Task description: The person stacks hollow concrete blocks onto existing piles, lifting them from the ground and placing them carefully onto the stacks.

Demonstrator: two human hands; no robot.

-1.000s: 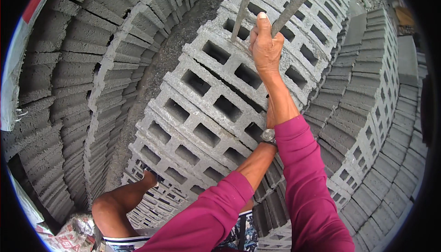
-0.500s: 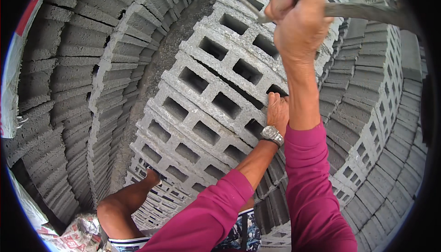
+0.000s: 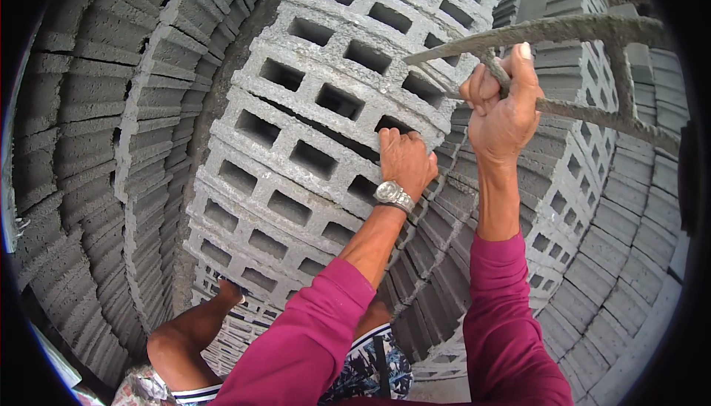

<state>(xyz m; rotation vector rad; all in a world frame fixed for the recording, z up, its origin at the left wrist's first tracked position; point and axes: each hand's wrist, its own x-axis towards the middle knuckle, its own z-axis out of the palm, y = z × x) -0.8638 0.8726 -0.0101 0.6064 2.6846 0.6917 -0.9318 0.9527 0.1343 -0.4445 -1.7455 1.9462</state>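
Note:
Hollow grey concrete blocks stand packed in a long row down the middle, their rectangular holes facing up. My left hand (image 3: 406,160), with a metal watch (image 3: 395,196) on its wrist, grips the right end of one concrete block (image 3: 339,101), fingers hooked at its end hole. A narrow gap runs along this block's near side. Raised to the right, my right hand (image 3: 505,113) is closed round the rod of a cement-crusted metal frame (image 3: 548,32). Two long bars joined by a cross-piece make up this frame, one bar tapering to a point above the blocks.
Stacked blocks rise on the left (image 3: 67,176), across a narrow strip of ground from the row. More stacked blocks (image 3: 600,258) fill the right side. My bent leg (image 3: 181,339) is at the lower left, beside a crumpled printed bag (image 3: 137,387).
My right hand has come lower with the metal frame, which has swung round so both bars show. The left hand keeps its hold on the block. The whole view has shifted.

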